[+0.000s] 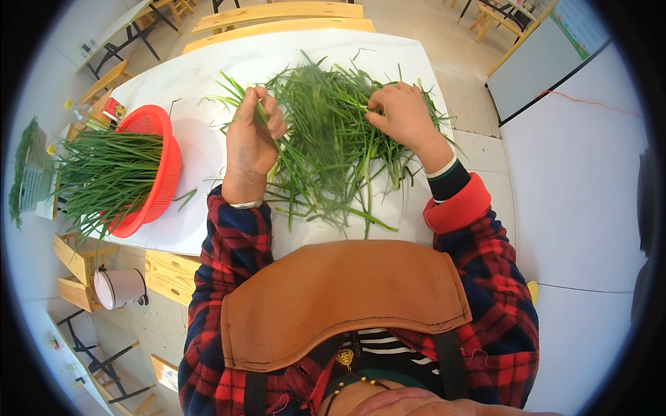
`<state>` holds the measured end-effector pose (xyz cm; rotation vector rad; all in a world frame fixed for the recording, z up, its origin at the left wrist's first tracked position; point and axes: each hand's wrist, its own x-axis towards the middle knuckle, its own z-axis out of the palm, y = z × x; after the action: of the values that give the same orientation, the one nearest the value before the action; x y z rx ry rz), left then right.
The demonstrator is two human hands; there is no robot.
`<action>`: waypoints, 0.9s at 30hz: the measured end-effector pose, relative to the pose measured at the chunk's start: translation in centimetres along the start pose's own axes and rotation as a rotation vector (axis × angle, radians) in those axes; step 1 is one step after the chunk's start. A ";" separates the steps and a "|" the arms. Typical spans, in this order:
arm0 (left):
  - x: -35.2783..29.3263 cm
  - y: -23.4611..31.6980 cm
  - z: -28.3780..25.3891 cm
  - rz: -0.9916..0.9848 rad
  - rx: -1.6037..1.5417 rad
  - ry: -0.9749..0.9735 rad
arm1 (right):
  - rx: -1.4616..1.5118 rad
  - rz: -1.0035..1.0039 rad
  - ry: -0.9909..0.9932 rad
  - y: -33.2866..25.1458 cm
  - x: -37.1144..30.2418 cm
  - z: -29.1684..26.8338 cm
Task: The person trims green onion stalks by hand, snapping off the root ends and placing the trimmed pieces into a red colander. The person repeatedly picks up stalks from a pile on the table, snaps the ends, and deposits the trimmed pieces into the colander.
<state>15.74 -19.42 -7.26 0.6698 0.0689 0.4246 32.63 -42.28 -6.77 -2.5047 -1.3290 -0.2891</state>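
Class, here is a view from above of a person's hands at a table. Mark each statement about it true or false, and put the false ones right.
1. The red basket stands to the left of the loose pile of green stalks. True.
2. The left hand is inside the red basket. False: the left hand is at the left side of the pile, with stalks in its fingers.
3. The right hand is at the right part of the pile. True.
4. The tabletop is black. False: the tabletop is white.
5. Long green leaves hang out over the basket's left side. True.
6. The person's apron is blue. False: the apron is brown.
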 end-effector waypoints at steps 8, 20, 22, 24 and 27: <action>-0.4 -0.7 1.3 0.070 0.234 0.068 | 0.044 -0.024 0.150 0.0 0.0 1.9; -2.5 -2.8 3.5 0.263 1.096 -0.149 | 0.166 -0.428 0.517 -4.3 -0.9 -2.5; -2.5 -3.0 3.7 0.367 1.273 -0.297 | 0.210 -0.490 0.545 -5.6 -1.4 -3.3; -2.4 -3.0 3.6 0.523 1.379 -0.358 | 0.238 -0.536 0.561 -6.0 -1.6 -3.7; -2.4 -3.0 3.3 0.489 1.358 -0.315 | 0.364 -0.480 0.553 -4.9 -1.3 -3.3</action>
<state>15.28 -24.38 -6.66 2.1094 -0.1301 0.7231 27.70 -41.87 -3.27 -1.6222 -1.5393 -0.7070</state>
